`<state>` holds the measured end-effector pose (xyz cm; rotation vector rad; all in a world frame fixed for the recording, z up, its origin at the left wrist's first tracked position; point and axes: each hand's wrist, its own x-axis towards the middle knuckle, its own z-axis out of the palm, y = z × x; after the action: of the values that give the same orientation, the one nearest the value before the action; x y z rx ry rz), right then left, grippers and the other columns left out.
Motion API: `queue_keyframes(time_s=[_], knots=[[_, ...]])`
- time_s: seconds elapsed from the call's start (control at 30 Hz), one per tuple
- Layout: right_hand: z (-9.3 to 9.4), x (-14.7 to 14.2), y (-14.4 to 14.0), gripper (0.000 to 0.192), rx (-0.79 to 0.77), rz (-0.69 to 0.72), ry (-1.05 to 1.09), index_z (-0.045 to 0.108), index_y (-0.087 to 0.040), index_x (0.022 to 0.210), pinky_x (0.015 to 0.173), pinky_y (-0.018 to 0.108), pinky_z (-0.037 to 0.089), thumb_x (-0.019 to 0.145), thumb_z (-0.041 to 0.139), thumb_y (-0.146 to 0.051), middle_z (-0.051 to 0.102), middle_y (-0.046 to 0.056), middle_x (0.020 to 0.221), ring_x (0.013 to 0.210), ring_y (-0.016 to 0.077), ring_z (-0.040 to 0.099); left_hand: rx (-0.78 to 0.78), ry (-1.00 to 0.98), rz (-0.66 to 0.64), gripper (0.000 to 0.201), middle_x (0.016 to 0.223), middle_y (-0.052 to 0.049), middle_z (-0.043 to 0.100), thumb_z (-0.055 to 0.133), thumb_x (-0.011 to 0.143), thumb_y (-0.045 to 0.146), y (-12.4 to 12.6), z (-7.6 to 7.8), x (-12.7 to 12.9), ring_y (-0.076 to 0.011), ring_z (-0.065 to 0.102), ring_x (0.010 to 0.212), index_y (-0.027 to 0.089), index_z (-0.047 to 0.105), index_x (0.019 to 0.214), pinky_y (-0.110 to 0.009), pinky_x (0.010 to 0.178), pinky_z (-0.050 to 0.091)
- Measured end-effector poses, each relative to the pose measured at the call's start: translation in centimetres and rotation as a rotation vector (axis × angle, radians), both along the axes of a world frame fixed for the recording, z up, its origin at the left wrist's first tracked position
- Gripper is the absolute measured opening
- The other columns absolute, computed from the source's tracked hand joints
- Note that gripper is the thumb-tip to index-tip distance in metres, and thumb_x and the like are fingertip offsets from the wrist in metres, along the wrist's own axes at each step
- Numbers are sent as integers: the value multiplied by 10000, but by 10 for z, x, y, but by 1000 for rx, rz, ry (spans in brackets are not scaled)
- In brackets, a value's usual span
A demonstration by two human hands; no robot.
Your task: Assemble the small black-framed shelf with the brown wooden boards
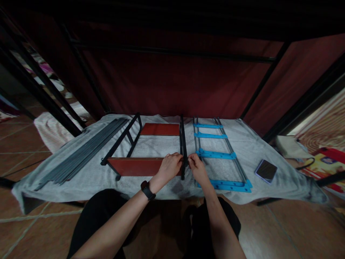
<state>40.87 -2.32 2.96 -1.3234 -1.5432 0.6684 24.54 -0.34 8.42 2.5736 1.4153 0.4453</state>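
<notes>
A shelf unit with black metal side frames lies on the cloth; its left frame [120, 141] and right frame [183, 135] are linked by two reddish-brown boards, the near board [137, 166] and the far board [160, 129]. My left hand [170, 166], with a dark watch [147, 190] on the wrist, is closed at the corner where the near board meets the right frame. On that frame's outer side, my right hand [197, 167] pinches with thumb and fingertips close to the bar. Whatever is between those fingertips is too small to make out.
Grey metal tubes [83, 153] lie bundled on the grey cloth [172, 190] at left. Right of the frame is a rack with blue crosspieces [217, 154] and grey tubes. A phone [266, 171] lies farther right. Black posts [265, 81] and a dark red curtain [172, 86] stand behind.
</notes>
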Motion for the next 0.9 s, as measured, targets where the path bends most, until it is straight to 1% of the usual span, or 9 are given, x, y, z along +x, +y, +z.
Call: queue_keyframes(time_s=[0.17, 0.4, 0.5, 0.67, 0.9], knots=[[0, -2, -1, 168, -20, -29, -86, 500, -255, 939, 644, 293, 428, 922, 370, -359, 554, -9, 726, 668, 185, 558, 34, 29, -4, 225, 1004, -63, 677, 463, 891, 132, -4, 0, 0, -208, 635, 949, 196, 629, 1029, -333, 897, 427], [2, -2, -1, 204, -25, -32, -152, 496, -261, 928, 646, 300, 411, 943, 331, -381, 551, -8, 714, 652, 193, 558, 93, 66, -52, 257, 1020, -78, 660, 423, 912, 139, -6, -2, -2, -217, 616, 947, 177, 603, 1092, -350, 893, 421], [3, -1, -1, 210, -20, -25, -157, 505, -262, 936, 681, 309, 426, 944, 332, -380, 578, 3, 758, 695, 196, 574, 103, 66, -58, 263, 1033, -81, 658, 416, 918, 141, -7, -2, -2, -220, 608, 968, 173, 593, 1109, -361, 910, 413], [4, 2, -2, 205, 24, 17, -133, 535, -242, 977, 786, 330, 455, 923, 381, -364, 634, 33, 874, 827, 206, 605, 86, 84, -55, 300, 1073, -97, 648, 400, 911, 114, -10, -1, -3, -221, 591, 1016, 172, 569, 1153, -377, 954, 390], [3, 0, 0, 209, -15, 5, -152, 501, -260, 905, 688, 304, 410, 934, 337, -386, 574, 6, 765, 722, 200, 565, 118, 92, -69, 300, 1047, -92, 643, 397, 899, 96, -10, -4, -3, -231, 590, 996, 170, 563, 1139, -379, 937, 393]])
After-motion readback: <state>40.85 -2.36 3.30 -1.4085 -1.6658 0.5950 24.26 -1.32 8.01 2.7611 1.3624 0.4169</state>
